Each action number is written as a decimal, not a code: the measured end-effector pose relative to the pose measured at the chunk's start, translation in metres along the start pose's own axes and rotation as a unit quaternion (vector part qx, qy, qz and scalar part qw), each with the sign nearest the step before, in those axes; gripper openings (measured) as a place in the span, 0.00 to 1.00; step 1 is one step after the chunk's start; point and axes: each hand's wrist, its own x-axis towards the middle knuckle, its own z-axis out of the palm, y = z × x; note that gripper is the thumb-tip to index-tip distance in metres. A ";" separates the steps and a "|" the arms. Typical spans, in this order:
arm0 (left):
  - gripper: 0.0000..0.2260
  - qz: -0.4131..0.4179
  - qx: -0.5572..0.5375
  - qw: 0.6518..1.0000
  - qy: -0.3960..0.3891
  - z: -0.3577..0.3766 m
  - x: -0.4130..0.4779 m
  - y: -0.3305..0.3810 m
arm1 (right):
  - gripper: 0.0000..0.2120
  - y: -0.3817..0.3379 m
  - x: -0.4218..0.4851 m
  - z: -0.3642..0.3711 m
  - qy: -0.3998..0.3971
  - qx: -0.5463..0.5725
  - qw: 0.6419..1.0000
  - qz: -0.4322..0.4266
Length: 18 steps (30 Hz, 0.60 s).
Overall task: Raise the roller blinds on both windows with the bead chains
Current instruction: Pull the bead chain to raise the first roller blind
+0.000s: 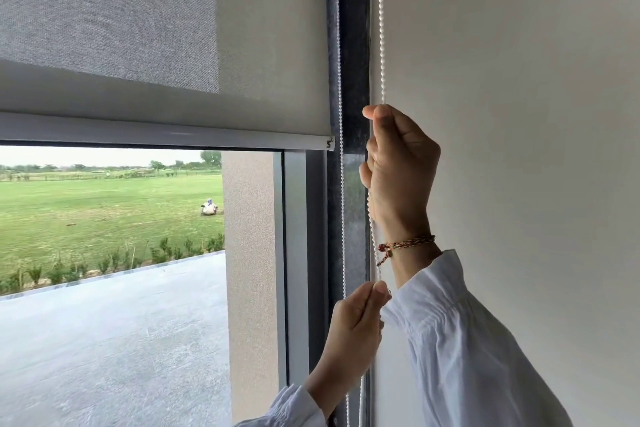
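Note:
A grey roller blind covers the upper part of the window, its bottom bar hanging a little under halfway down the view. A white bead chain runs down beside the dark window frame. My right hand is shut on the right-hand strand of the chain, thumb on top. Lower down, my left hand pinches the same strand between thumb and fingers. The chain's other strand hangs free next to the blind's edge.
A plain white wall fills the right side. Through the glass I see a paved terrace, a lawn and an outside pillar. Both arms wear white sleeves; a braided thread band sits on the right wrist.

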 end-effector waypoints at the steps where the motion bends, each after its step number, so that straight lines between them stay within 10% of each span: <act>1: 0.12 0.001 0.001 1.000 0.000 0.000 -0.001 0.001 | 0.09 -0.001 0.000 0.000 0.000 0.003 1.000 0.004; 18: 0.18 0.023 0.038 0.999 -0.022 -0.009 -0.004 0.002 | 0.08 0.003 0.003 0.002 -0.009 -0.032 0.999 0.001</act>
